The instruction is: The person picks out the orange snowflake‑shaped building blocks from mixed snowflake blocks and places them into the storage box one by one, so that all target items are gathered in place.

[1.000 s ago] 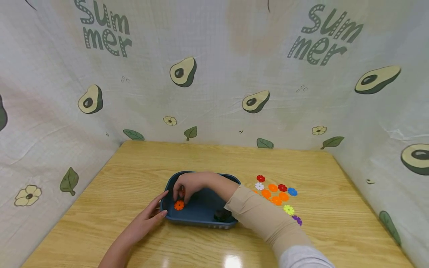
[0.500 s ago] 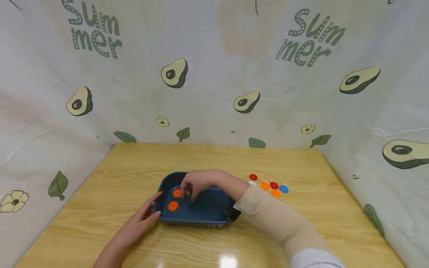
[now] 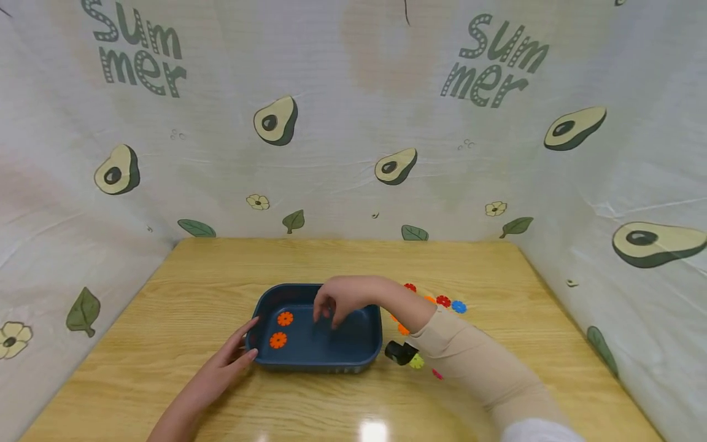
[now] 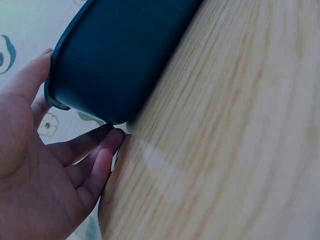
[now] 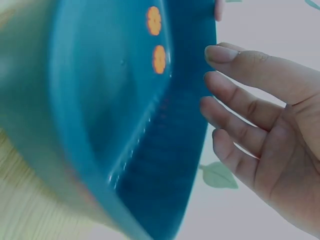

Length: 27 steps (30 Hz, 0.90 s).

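Note:
A dark blue plastic tray (image 3: 309, 366) stands on the table. Two orange flower-shaped notched discs (image 3: 278, 340) lie flat at the left end of its floor. My left hand (image 3: 223, 362) is at that end, thumb and forefinger spread apart and touching the rim. In the left wrist view, other fingers (image 4: 102, 165) lie low beside the tray's wall, near the tabletop. My right hand (image 3: 345, 298) hovers over the tray's middle, right of the discs. The right wrist view shows its fingers (image 5: 240, 132) loosely bent, with nothing between them.
Right of the tray lie several loose discs, among them a blue disc (image 3: 459, 306), a red disc (image 3: 444, 301) and a yellow-green disc (image 3: 417, 361). My right forearm hides part of the pile. Patterned cloth (image 3: 331, 184) hangs behind and beside the table (image 3: 221, 270).
My right hand let go of an orange disc, which now lies behind the other one, and moved right, away from both. The left hand stays at the tray's end. The whole view shifted slightly.

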{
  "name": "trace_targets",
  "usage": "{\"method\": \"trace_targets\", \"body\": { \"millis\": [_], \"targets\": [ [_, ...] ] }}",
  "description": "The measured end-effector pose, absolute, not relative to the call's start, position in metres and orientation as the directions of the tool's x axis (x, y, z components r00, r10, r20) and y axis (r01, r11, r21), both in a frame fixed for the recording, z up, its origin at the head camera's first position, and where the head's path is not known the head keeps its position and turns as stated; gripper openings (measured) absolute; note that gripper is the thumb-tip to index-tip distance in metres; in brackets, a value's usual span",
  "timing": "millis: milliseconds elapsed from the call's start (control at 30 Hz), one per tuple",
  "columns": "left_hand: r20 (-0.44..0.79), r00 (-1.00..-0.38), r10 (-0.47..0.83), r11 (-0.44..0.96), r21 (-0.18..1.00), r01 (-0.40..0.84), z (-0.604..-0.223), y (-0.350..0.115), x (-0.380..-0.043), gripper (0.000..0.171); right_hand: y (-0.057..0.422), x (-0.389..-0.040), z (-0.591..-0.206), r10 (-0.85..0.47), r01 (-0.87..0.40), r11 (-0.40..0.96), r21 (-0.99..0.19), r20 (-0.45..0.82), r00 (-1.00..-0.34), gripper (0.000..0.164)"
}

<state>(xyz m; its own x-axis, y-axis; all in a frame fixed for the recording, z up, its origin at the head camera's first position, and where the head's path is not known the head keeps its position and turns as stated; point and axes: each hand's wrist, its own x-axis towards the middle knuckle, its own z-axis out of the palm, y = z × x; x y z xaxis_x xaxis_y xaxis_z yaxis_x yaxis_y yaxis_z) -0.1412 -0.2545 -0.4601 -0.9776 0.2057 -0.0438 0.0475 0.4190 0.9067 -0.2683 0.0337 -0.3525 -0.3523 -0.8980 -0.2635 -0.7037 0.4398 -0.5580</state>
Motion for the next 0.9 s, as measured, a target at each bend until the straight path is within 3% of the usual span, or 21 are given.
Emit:
{"method": "trace_targets", "body": {
  "millis": [900],
  "targets": [
    [-0.06, -0.982, 0.178, 0.518, 0.854, 0.041, -0.456, -0.254, -0.14, 0.06, 0.132, -0.249, -0.347, -0.845, -0.69, 0.513, -0.51, -0.158, -0.511, 0.022]
  ]
}}
